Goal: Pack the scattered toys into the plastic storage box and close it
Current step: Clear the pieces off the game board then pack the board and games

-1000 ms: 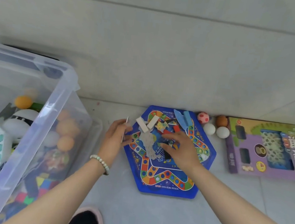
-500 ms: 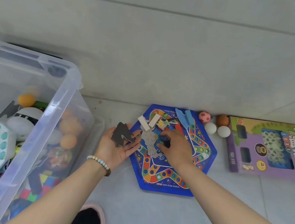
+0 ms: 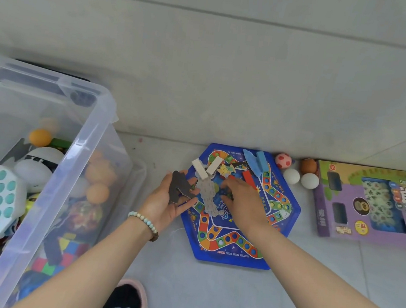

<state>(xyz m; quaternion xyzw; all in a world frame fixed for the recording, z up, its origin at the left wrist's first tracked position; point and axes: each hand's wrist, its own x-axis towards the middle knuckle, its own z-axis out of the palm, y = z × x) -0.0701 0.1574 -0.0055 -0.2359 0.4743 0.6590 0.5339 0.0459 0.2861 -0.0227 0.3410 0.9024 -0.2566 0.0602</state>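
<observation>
A clear plastic storage box (image 3: 83, 164) stands open at the left, filled with several toys. On the floor lies a blue hexagonal game board (image 3: 282, 230) with loose pieces on it: pale blocks (image 3: 200, 169), blue strips (image 3: 256, 161), a grey cardboard piece (image 3: 208, 196). My left hand (image 3: 168, 200) is palm up at the board's left edge, with a dark grey cardboard cut-out (image 3: 179, 188) lying in it. My right hand (image 3: 244, 202) rests palm down on the board's middle, fingers on the pieces; what it grips is hidden.
A pink ball (image 3: 283, 160), two white balls (image 3: 291, 176), and a brown ball (image 3: 308, 166) lie by the wall right of the board. A purple toy package (image 3: 369, 207) lies further right. My feet in pink slippers (image 3: 132, 296) are at the bottom. The wall is close behind.
My left hand turned palm up and now shows the dark cut-out flat in it. My right hand shifted slightly left over the pieces at the board's centre.
</observation>
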